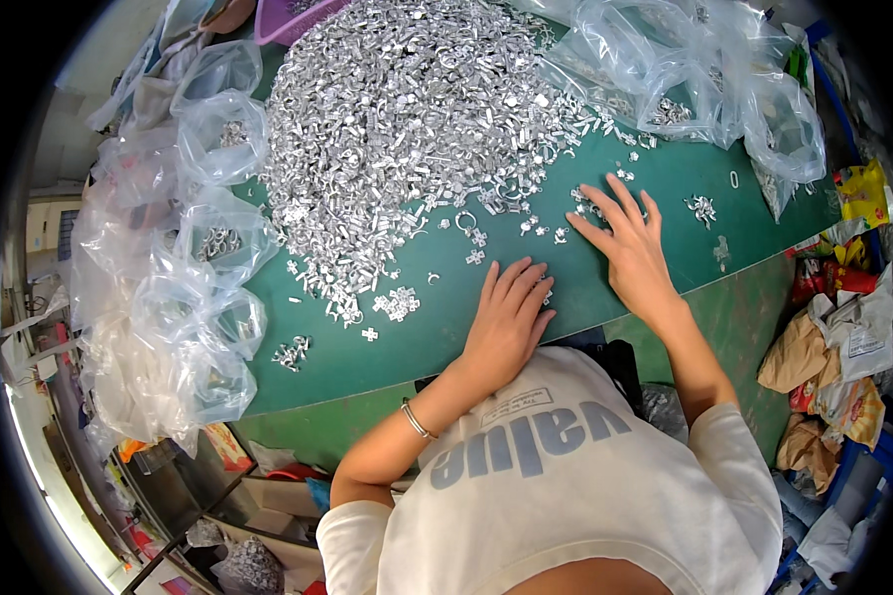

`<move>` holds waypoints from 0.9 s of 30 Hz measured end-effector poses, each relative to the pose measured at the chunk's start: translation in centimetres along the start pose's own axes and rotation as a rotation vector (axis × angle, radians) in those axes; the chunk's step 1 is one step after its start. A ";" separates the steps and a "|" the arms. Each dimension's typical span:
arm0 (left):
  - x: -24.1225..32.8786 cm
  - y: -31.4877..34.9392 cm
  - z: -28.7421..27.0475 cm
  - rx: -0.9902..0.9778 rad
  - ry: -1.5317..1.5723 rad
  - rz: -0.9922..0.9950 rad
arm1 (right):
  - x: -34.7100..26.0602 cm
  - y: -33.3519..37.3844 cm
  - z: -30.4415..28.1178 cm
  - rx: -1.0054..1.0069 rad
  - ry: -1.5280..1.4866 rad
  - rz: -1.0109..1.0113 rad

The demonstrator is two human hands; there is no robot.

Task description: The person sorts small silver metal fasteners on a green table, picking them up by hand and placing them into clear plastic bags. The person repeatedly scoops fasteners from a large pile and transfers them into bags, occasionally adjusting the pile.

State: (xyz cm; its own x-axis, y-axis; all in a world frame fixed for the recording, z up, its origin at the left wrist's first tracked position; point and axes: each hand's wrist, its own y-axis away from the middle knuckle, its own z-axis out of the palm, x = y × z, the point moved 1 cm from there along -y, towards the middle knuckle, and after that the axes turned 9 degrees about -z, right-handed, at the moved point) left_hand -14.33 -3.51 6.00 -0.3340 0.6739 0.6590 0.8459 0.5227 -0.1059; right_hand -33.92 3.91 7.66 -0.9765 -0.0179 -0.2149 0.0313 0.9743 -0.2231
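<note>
Small silvery metal pieces [407,119] lie heaped before us on the flat green worktop [352,362]. Our bare right hand [633,246] has a wide grip, fingers spread beside a few; our bare left hand's [506,319] grip we cannot tell.

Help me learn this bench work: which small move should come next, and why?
Perhaps use the right hand to draw the loose silver pieces just left of its thumb toward the left hand. They lie apart from the large metal pile on the green tabletop, and the left hand is nearby, close to its near edge.
</note>
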 end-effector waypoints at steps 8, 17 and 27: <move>-0.1 0.3 -0.4 0.085 0.099 -0.071 | -3.9 4.1 -1.6 -0.168 -0.045 0.059; -0.5 2.4 -1.2 0.232 0.184 -0.150 | -6.4 2.8 -0.3 -0.213 -0.214 0.008; -0.8 3.8 -1.6 0.126 0.074 -0.187 | -7.4 1.0 1.0 -0.282 -0.337 -0.170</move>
State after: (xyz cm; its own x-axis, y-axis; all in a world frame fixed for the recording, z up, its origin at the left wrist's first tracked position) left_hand -10.18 -2.88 6.24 -0.4451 0.5216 0.7279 0.7118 0.6993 -0.0658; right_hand -26.46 4.82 8.01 -0.8376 -0.2093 -0.5045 -0.2281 0.9733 -0.0252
